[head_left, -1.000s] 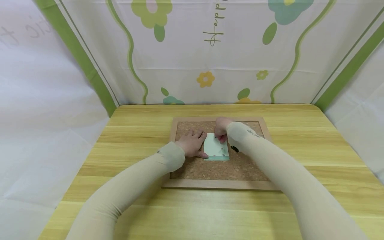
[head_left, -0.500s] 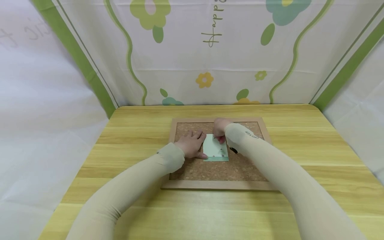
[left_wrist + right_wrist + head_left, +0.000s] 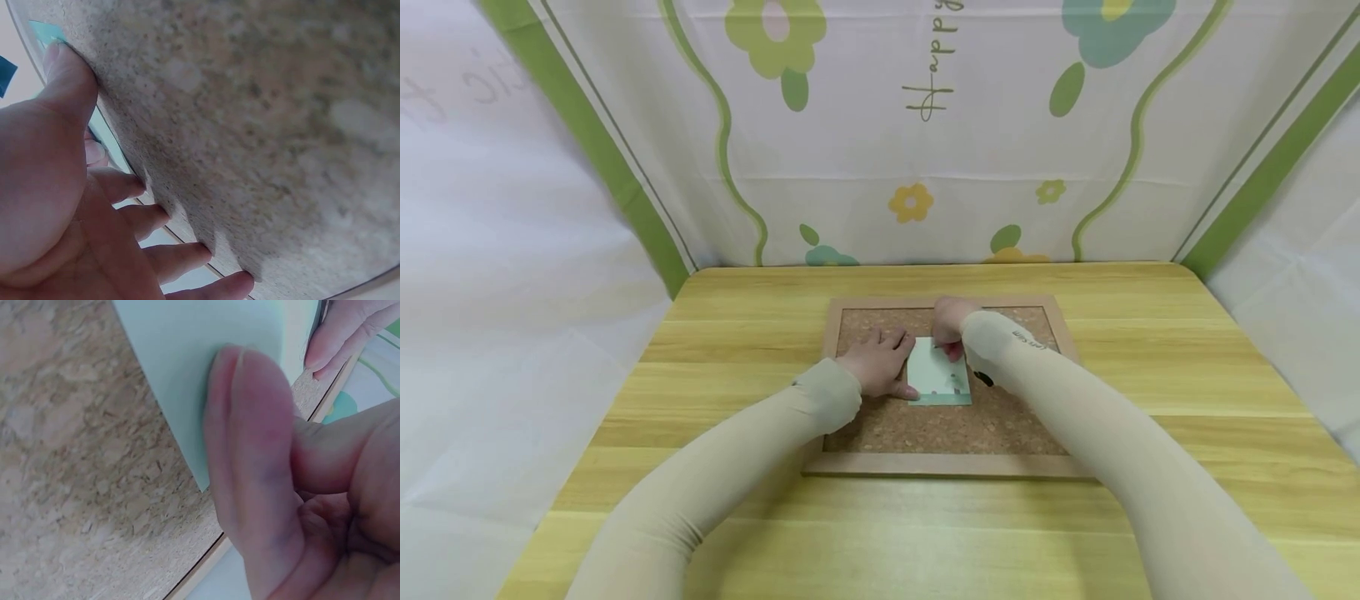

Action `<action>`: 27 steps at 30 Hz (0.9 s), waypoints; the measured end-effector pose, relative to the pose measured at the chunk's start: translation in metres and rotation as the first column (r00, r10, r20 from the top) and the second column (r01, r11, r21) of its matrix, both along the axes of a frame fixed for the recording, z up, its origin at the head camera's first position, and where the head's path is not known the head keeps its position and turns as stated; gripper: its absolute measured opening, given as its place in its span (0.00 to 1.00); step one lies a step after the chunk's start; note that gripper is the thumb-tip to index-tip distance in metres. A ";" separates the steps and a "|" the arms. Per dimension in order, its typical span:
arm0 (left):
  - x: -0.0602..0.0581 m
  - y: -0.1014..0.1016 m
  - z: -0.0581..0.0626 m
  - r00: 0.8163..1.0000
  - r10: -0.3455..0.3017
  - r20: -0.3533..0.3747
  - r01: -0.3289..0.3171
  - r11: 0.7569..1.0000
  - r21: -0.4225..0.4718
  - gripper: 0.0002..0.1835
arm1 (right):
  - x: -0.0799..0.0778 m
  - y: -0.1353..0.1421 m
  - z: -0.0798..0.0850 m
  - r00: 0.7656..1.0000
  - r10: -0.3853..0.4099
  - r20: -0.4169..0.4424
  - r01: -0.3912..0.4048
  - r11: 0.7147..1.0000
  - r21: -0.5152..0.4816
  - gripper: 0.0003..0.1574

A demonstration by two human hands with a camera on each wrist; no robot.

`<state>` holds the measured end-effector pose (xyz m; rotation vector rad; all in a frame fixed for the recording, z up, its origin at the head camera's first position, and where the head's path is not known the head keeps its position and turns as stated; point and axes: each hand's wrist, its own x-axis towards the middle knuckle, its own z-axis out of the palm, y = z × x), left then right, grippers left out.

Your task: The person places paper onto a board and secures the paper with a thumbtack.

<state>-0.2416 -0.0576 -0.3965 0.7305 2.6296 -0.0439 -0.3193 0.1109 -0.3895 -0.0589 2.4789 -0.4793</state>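
A pale mint sheet of paper (image 3: 928,377) with a darker green strip along its near edge lies on a framed cork board (image 3: 940,429). My left hand (image 3: 877,364) rests flat with spread fingers at the paper's left side, its thumb (image 3: 60,69) on the near left corner. At the paper's far right part, my right hand (image 3: 951,323) is bent down with curled fingers (image 3: 262,419). A small thing with a thin dark tip (image 3: 936,346) shows at these fingertips; the fingers hide the rest, and I cannot tell its kind.
The board's wooden frame (image 3: 940,464) lies on a wood-grain table (image 3: 737,350). Behind the table hangs a white cloth (image 3: 850,142) printed with flowers. A small black device (image 3: 983,378) shows at the right wrist.
The head view has shifted very slightly, so the board sits a little lower in it. Both hands keep almost the same place on the paper.
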 end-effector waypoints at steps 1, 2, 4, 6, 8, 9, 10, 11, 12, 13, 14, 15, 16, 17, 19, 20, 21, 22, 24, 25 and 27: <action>-0.001 0.000 -0.001 1.000 0.001 0.000 -0.001 1.000 -0.001 0.55 | 0.000 0.000 0.001 1.000 -0.001 0.001 0.001 1.000 0.001 0.05; -0.001 0.000 -0.001 1.000 0.003 -0.001 -0.003 1.000 -0.001 0.55 | 0.001 0.000 0.002 1.000 -0.003 0.001 0.003 1.000 0.001 0.05; -0.003 0.001 -0.003 1.000 0.006 -0.003 -0.006 1.000 -0.004 0.55 | 0.001 0.000 0.004 1.000 0.003 -0.002 -0.003 1.000 0.004 0.04; -0.004 0.001 -0.003 1.000 0.006 -0.003 -0.006 1.000 -0.003 0.55 | 0.002 0.001 0.005 1.000 0.014 -0.013 -0.014 1.000 -0.001 0.03; -0.004 0.001 -0.003 1.000 0.004 -0.001 -0.004 1.000 0.002 0.55 | 0.003 0.004 0.005 0.999 0.034 -0.030 -0.034 0.999 -0.012 0.04; -0.005 0.001 -0.003 1.000 0.002 -0.001 -0.002 1.000 0.005 0.55 | 0.004 0.006 0.005 0.998 0.047 -0.040 -0.048 0.999 -0.021 0.05; -0.005 0.001 -0.003 1.000 -0.004 -0.001 0.004 1.000 0.005 0.55 | 0.006 0.008 0.005 0.997 0.064 -0.053 -0.066 0.997 -0.033 0.07; -0.005 0.001 -0.003 1.000 -0.009 0.000 0.009 1.000 0.005 0.55 | 0.008 0.011 0.006 0.995 0.080 -0.067 -0.083 0.995 -0.046 0.09; -0.006 0.001 -0.003 1.000 -0.012 0.000 0.012 1.000 0.003 0.55 | 0.010 0.014 0.007 0.993 0.090 -0.083 -0.095 0.993 -0.064 0.10; -0.006 0.001 -0.002 1.000 -0.016 0.001 0.016 1.000 0.001 0.55 | 0.013 0.017 0.010 0.991 0.095 -0.098 -0.104 0.990 -0.090 0.10; -0.007 0.001 -0.002 1.000 -0.018 0.001 0.018 1.000 -0.001 0.55 | 0.016 0.021 0.012 0.988 0.102 -0.116 -0.116 0.986 -0.117 0.10; -0.007 0.000 -0.002 1.000 -0.021 0.000 0.021 1.000 -0.007 0.55 | 0.019 0.026 0.016 0.982 0.118 -0.144 -0.136 0.983 -0.127 0.10; -0.008 0.000 -0.002 1.000 -0.022 0.002 0.022 1.000 -0.009 0.55 | 0.021 0.031 0.020 0.978 0.120 -0.168 -0.145 0.979 -0.146 0.10; -0.009 0.000 -0.001 1.000 -0.020 0.005 0.021 1.000 -0.008 0.55 | 0.024 0.036 0.025 0.974 0.119 -0.193 -0.152 0.975 -0.164 0.10; -0.009 -0.001 -0.001 1.000 -0.025 0.010 0.025 1.000 -0.009 0.55 | 0.029 0.048 0.034 0.964 0.116 -0.240 -0.167 0.965 -0.203 0.10; -0.010 -0.002 -0.001 1.000 -0.028 0.013 0.028 1.000 -0.009 0.55 | 0.030 0.055 0.038 0.956 0.119 -0.270 -0.178 0.962 -0.209 0.10; -0.010 -0.003 -0.001 0.999 -0.031 0.018 0.031 0.999 -0.006 0.55 | 0.032 0.061 0.043 0.947 0.115 -0.301 -0.185 0.959 -0.217 0.10; -0.009 -0.004 0.000 0.999 -0.033 0.026 0.032 0.999 0.004 0.55 | 0.034 0.068 0.047 0.938 0.108 -0.328 -0.191 0.954 -0.233 0.10; -0.010 -0.008 -0.001 0.999 -0.042 0.031 0.042 0.999 0.023 0.54 | 0.039 0.081 0.054 0.915 0.104 -0.390 -0.210 0.948 -0.240 0.08; -0.009 -0.010 0.000 0.999 -0.040 0.035 0.039 0.998 0.039 0.54 | 0.042 0.087 0.057 0.900 0.100 -0.424 -0.217 0.947 -0.236 0.08; -0.009 -0.015 0.001 0.998 -0.031 0.046 0.027 0.996 0.086 0.54 | 0.048 0.100 0.063 0.862 0.106 -0.496 -0.236 0.949 -0.208 0.09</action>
